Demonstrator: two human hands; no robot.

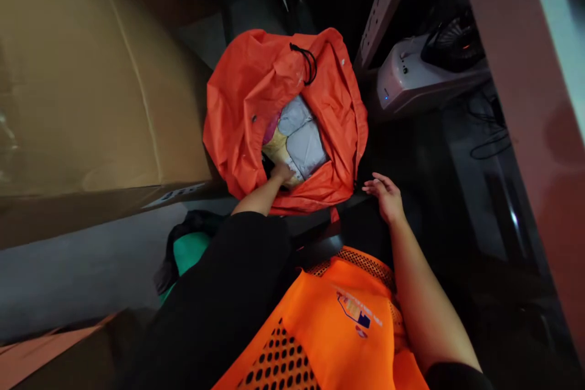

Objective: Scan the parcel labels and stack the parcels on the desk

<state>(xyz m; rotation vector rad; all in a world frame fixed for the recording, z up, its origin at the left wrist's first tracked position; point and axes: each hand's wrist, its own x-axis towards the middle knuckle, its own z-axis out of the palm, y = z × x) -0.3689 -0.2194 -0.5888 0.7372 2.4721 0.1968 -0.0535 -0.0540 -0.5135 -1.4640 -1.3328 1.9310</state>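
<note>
A large orange drawstring bag point(228, 116) gapes upward in front of me, a black cord point(311, 67) looped at its far rim. Inside lie several wrapped packages: a grey package point(307, 149), a second grey one point(295, 116) beyond it, a yellowish package point(276, 145) and a pink item point(271, 128). My left hand point(283, 174) reaches over the near rim and touches the packages at the near left; its fingers are mostly hidden in shadow. Outside the bag, to its right, my right hand point(386, 195) hangs with fingers loosely apart, holding nothing.
A big cardboard box point(91, 91) stands close on the left. To the right are a white computer case point(411, 76) with a small black fan point(452, 42) on it, loose cables point(496, 134) and metal frame posts point(516, 73). Green and black cloth point(189, 251) lies near my left arm.
</note>
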